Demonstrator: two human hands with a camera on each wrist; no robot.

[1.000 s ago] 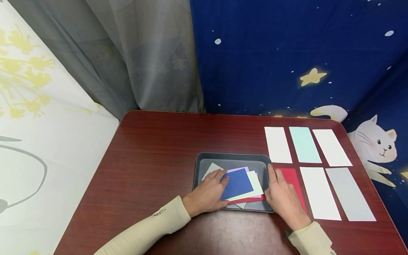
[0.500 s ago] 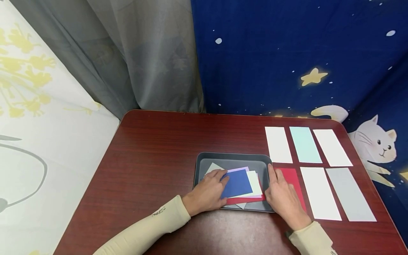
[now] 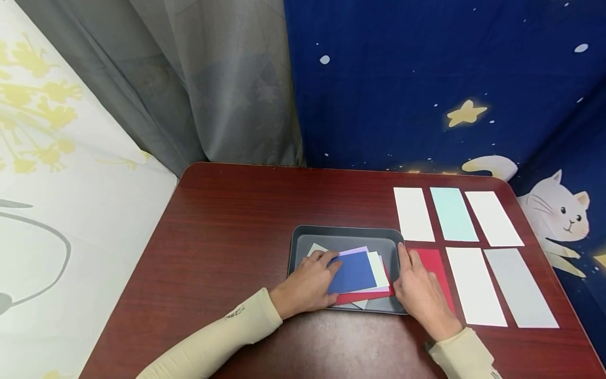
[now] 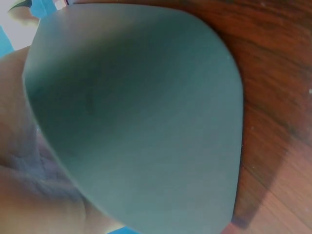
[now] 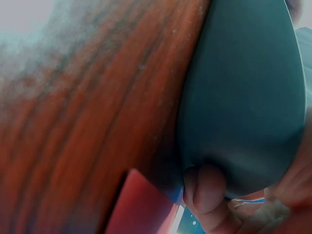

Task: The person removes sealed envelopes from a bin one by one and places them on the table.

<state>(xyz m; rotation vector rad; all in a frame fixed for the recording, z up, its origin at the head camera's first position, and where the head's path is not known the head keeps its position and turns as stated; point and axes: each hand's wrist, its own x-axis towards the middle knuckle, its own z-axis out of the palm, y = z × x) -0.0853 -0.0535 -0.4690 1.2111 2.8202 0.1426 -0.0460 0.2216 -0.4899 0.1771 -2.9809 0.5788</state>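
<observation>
A dark grey baking tray (image 3: 341,231) sits on the table with a loose stack of coloured paper cards inside. On top is a blue card (image 3: 352,272); a white card (image 3: 379,271), a purple edge and a red card (image 3: 364,297) show beneath it. My left hand (image 3: 310,281) grips the stack's left side, its fingers bent over the far part and the thumb by the near edge. At the tray's right end, my right hand (image 3: 421,292) holds the rim, and in the right wrist view fingertips (image 5: 209,187) press against the outer wall.
Right of the tray lie white paper (image 3: 414,215), mint paper (image 3: 453,215), another white sheet (image 3: 494,218), red paper (image 3: 434,271), white paper (image 3: 475,287) and grey paper (image 3: 521,287), in two rows. Curtains hang behind the table (image 3: 227,226).
Cards in the stack have shifted slightly: the white card has slid further under the blue one and straightened. Both hands stay almost in place, and the tray has not moved.
</observation>
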